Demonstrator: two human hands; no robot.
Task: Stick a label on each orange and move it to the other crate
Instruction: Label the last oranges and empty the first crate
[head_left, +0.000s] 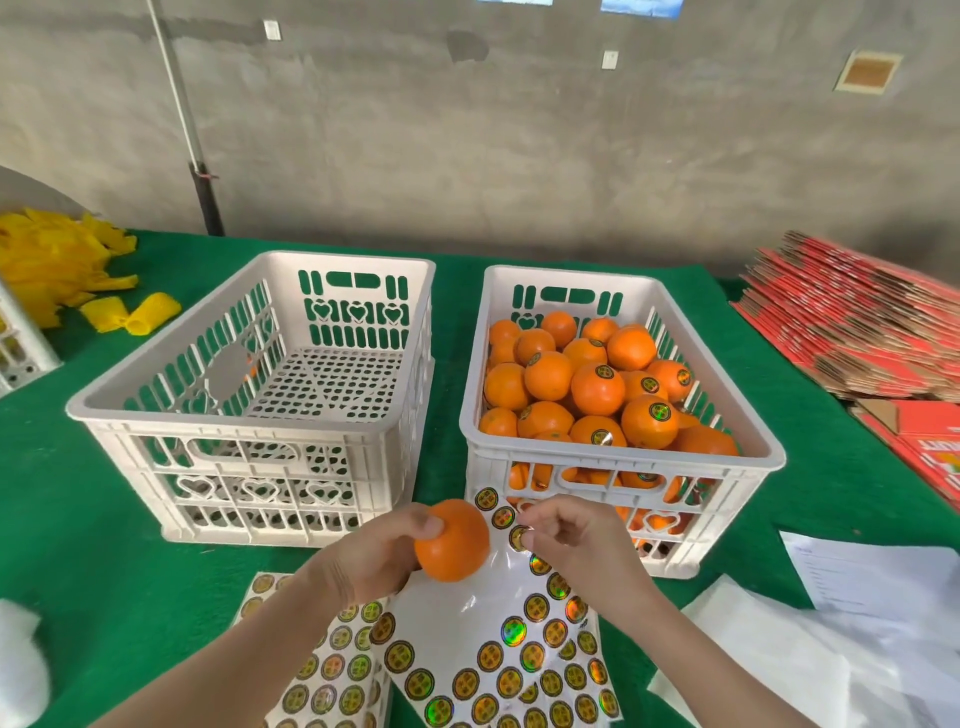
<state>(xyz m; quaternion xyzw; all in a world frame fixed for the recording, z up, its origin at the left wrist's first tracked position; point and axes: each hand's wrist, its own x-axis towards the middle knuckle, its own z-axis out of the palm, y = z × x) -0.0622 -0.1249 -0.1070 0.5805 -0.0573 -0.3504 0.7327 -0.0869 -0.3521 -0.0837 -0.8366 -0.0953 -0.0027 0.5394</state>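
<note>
My left hand (382, 553) grips a bare orange (453, 540) in front of the two white crates. My right hand (574, 540) pinches a round gold label (519, 535) at the top of a sticker sheet (467, 618), just right of the orange. The left crate (171, 415) has no oranges in it. The right crate (623, 460) is heaped with oranges (597, 387), many of them bearing round labels. A second sticker sheet (332, 675) lies under my left forearm.
Green cloth covers the table (78, 519). Yellow foam nets (57, 265) are piled at the far left. Flattened red cartons (862, 317) are stacked at the right. White papers and plastic (841, 623) lie at the near right, beside the right crate.
</note>
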